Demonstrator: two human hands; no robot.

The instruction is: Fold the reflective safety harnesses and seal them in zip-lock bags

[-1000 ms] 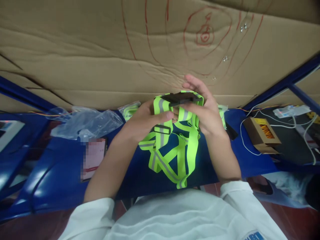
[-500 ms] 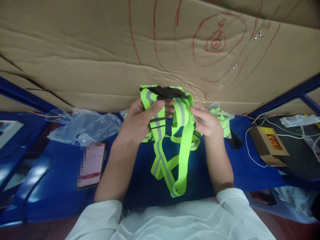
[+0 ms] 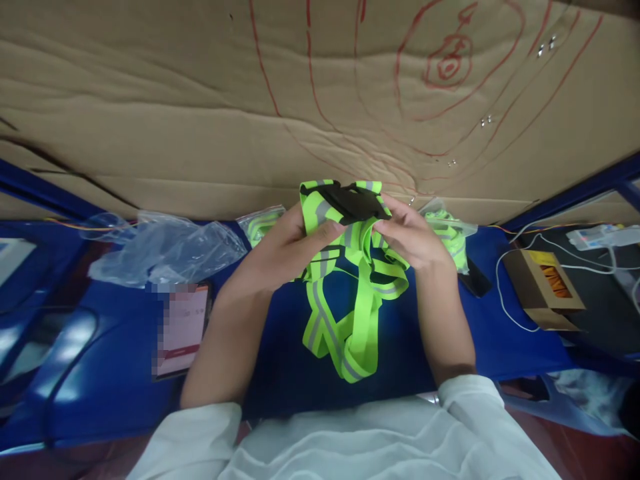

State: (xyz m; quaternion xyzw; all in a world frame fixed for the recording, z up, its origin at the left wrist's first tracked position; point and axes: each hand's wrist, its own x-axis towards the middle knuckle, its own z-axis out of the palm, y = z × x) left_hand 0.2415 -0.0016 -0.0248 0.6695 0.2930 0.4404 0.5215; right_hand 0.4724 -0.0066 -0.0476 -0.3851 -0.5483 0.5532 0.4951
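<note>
head cam | my left hand (image 3: 285, 250) and right hand (image 3: 413, 237) both pinched the neon reflective strap vest (image 3: 350, 293) up by its black buckle (image 3: 353, 203) | loops dangled over the blue table (image 3: 280, 360) | crumpled plastic bag (image 3: 165, 247) sat left, small cardboard box (image 3: 543, 290) right

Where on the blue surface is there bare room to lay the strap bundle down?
Bare blue shows between the phone and the hanging reflective straps, beside the left hand, and right of the right hand up to the white cable. It is crowded at the back: plastic bags, bagged straps, and the cardboard box.
</note>
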